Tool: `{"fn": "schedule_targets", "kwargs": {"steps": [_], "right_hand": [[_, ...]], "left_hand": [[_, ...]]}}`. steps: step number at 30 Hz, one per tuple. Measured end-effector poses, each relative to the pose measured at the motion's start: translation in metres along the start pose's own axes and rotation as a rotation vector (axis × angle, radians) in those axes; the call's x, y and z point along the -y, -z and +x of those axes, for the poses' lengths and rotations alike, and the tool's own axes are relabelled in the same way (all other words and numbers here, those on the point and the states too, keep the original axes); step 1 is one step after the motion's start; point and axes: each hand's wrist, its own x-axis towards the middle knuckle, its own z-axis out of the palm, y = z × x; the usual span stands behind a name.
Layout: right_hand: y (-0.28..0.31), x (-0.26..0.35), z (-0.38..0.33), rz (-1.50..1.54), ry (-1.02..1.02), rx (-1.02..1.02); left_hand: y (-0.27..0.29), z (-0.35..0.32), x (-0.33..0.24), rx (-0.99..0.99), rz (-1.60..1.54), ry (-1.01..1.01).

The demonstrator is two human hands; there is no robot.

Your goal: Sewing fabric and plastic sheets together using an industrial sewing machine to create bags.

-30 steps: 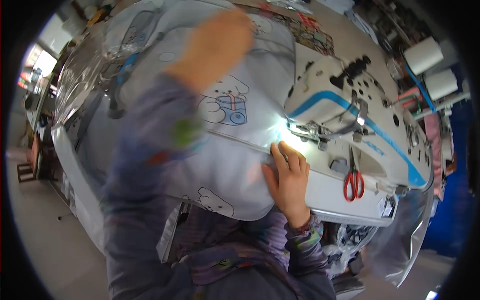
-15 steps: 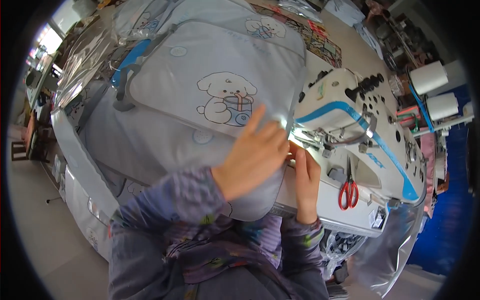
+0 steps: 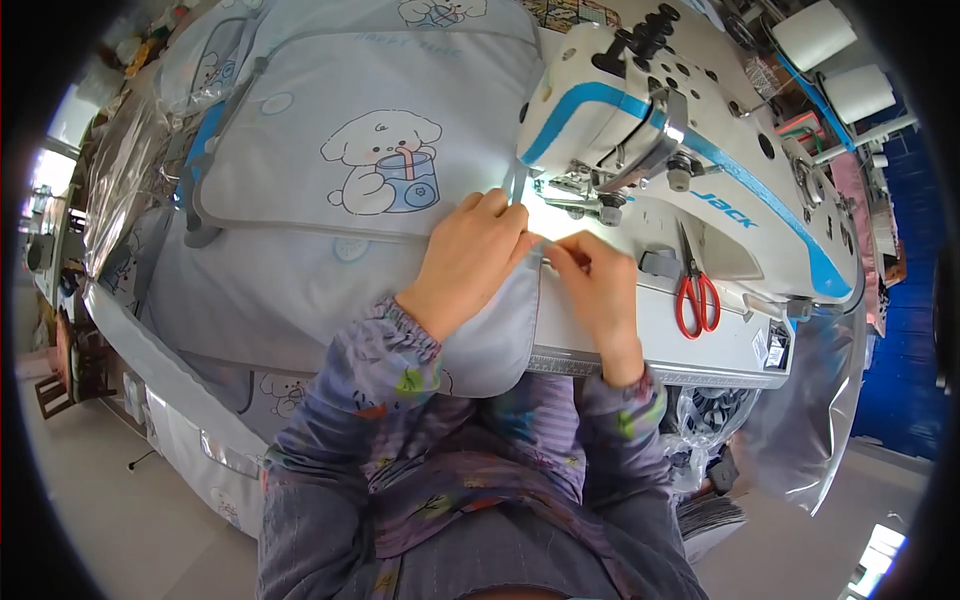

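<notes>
Your left hand [image 3: 475,255] lies on the grey puppy-print fabric panel [image 3: 270,180], fingers curled and gripping its right edge. Your right hand [image 3: 602,290] pinches thumb and forefinger together at that edge; what is between them is too small to tell. The panel lies left of the sewing machine [image 3: 740,170], its edge near the lit needle area. Red-handled scissors [image 3: 692,275] rest right of your right hand.

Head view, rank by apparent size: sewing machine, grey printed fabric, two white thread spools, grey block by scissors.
1. Grey printed fabric
2. Sewing machine
3. Upper white spool and lower white spool: too alike to rank
4. Grey block
</notes>
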Motion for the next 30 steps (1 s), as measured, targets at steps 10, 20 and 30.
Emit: {"fn": "schedule_targets", "kwargs": {"steps": [10,20,30], "right_hand": [[-0.012,-0.018,0.029,-0.136,0.011,0.054],[-0.006,-0.026,0.005,-0.119,0.425,-0.149],[-0.007,-0.032,0.016,-0.260,0.347,-0.043]], "left_hand": [[-0.016,-0.002,0.008,-0.199,0.011,-0.234],[-0.013,-0.004,0.010,-0.132,0.063,-0.223],[-0.010,-0.014,0.011,-0.026,0.126,-0.212]]}}
